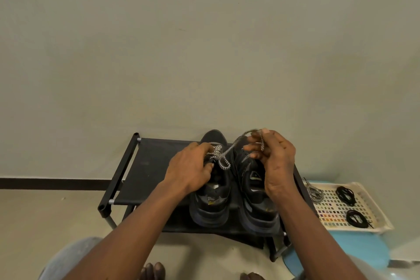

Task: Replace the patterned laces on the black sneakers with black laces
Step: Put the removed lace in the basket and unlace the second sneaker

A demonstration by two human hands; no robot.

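Note:
Two black sneakers stand side by side on a black shoe rack [145, 170], toes toward the wall. The left sneaker [212, 204] carries a black-and-white patterned lace [221, 158] near its toe end. My left hand [189, 169] rests on this sneaker's upper, fingers at the lace rows. My right hand [271, 158], raised above the right sneaker [256, 207], pinches the free end of the patterned lace, which runs taut from the left sneaker. No lace shows on the right sneaker. Two coiled black laces [345, 194] [356, 218] lie in a tray at the right.
A cream perforated tray [336, 206] sits on a light blue stool [354, 250] right of the rack; it also holds a loose patterned lace [314, 192]. A plain wall stands right behind the rack. My knees and toes show at the bottom edge.

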